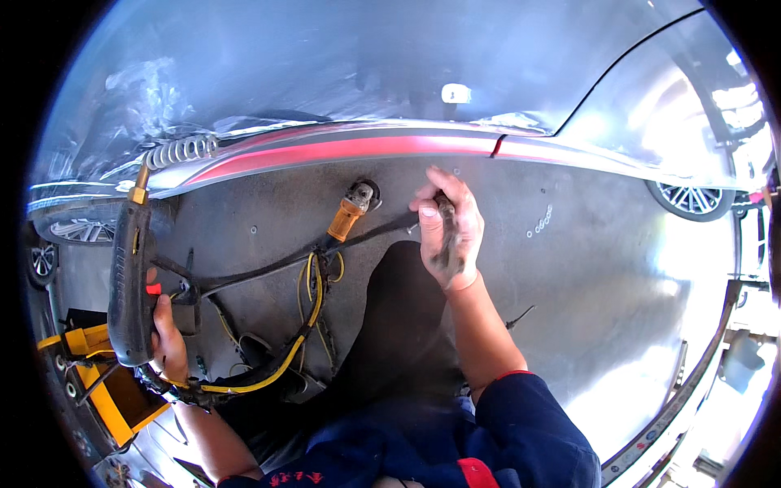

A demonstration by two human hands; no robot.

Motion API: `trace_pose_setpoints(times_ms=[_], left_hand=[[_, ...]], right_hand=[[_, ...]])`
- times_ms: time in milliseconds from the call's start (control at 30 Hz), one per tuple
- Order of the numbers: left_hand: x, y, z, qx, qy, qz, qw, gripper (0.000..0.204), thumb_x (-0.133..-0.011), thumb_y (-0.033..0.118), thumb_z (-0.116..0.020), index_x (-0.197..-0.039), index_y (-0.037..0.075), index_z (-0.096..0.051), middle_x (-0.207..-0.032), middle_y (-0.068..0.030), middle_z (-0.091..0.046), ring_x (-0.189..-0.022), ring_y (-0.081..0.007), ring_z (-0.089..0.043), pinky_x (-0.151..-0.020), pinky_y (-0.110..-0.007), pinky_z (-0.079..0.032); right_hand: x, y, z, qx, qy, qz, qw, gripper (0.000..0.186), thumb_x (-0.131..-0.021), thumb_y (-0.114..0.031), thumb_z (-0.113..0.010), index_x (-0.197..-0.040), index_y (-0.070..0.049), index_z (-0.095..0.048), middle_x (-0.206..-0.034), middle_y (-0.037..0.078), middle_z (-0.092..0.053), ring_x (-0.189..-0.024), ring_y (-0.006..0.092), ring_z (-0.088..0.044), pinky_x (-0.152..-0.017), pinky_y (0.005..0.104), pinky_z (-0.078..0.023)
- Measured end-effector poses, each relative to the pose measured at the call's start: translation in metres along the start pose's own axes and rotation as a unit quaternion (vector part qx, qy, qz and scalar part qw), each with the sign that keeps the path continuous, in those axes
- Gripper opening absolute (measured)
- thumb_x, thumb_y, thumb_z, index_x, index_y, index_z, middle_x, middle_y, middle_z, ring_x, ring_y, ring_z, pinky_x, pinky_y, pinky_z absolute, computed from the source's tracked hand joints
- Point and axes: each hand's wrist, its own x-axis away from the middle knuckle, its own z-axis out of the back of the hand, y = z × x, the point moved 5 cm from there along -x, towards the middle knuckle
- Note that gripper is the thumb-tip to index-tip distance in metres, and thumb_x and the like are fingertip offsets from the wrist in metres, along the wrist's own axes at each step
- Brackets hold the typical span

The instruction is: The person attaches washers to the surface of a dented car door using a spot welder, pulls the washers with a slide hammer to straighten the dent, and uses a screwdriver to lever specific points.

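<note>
My left hand (pixel 167 342) is wrapped round the handle of a black gun-shaped welding tool (pixel 130 285) with a red trigger and a brass nozzle. The nozzle points up at a row of pale metal rings (pixel 181 152), coil-like, along the lower edge of a silver-grey car panel (pixel 342 73). Whether nozzle and rings touch I cannot tell. My right hand (pixel 451 228), slightly blurred, is raised below the sill with curled fingers. Dark marks or a dark object show along its palm; which one is unclear. The panel is scuffed at the left.
An orange angle grinder (pixel 346 218) lies on the grey floor. Black and yellow cables (pixel 305 333) trail from the tool past my knee. Several small rings (pixel 541 224) are scattered at the right. A yellow cart (pixel 102 390) stands lower left; a car wheel (pixel 691 199) is far right.
</note>
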Motion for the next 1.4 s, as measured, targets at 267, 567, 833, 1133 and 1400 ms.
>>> trace_pose_setpoints(times_ms=[267,567,833,1133,1400], left_hand=[[-0.001,-0.001,-0.010,0.015,-0.029,-0.010,0.999,0.035,-0.089,0.004,-0.062,-0.124,0.001,-0.066,-0.123,-0.0146,-0.069,-0.118,-0.0268,-0.063,-0.102,-0.042,-0.047],[0.002,0.000,-0.005,0.056,0.013,0.009,0.998,0.031,-0.088,0.008,-0.067,-0.119,0.001,-0.068,-0.118,-0.0146,-0.071,-0.110,-0.0282,-0.067,-0.097,-0.040,-0.050],[0.003,-0.003,-0.002,0.039,0.003,-0.012,0.999,0.032,-0.088,0.008,-0.068,-0.119,-0.001,-0.066,-0.117,-0.0150,-0.071,-0.110,-0.0279,-0.067,-0.095,-0.040,-0.050],[0.007,-0.009,0.001,0.028,0.020,0.011,0.999,0.032,-0.089,0.012,-0.070,-0.118,0.000,-0.066,-0.114,-0.0138,-0.071,-0.104,-0.0269,-0.067,-0.093,-0.041,-0.051],[0.009,-0.003,-0.004,-0.020,0.005,0.093,0.995,0.031,-0.091,0.014,-0.065,-0.120,0.002,-0.067,-0.123,-0.0136,-0.067,-0.113,-0.0280,-0.061,-0.099,-0.044,-0.045]], right_hand=[[-0.002,0.008,-0.010,-0.062,-0.001,-0.140,0.988,0.037,-0.104,-0.018,-0.052,-0.131,0.002,-0.038,-0.087,0.005,-0.054,-0.074,0.0097,-0.051,-0.068,0.0267,-0.045],[-0.015,0.007,-0.025,-0.178,0.005,-0.091,0.980,0.024,-0.108,-0.028,-0.041,-0.115,-0.005,-0.040,-0.081,0.003,-0.045,-0.058,0.0078,-0.039,-0.050,0.0231,-0.035],[-0.028,0.014,-0.033,-0.143,-0.002,-0.103,0.984,0.021,-0.108,-0.027,-0.042,-0.112,-0.007,-0.041,-0.079,0.000,-0.044,-0.059,0.0072,-0.039,-0.050,0.0231,-0.036],[-0.029,0.014,-0.034,-0.127,0.011,-0.118,0.985,0.022,-0.108,-0.030,-0.044,-0.109,-0.008,-0.043,-0.075,-0.002,-0.044,-0.057,0.0060,-0.039,-0.048,0.0226,-0.035],[-0.027,0.025,-0.023,-0.127,0.011,-0.159,0.979,0.015,-0.105,-0.019,-0.050,-0.107,-0.004,-0.047,-0.077,-0.001,-0.050,-0.066,0.0070,-0.045,-0.060,0.0252,-0.043]])
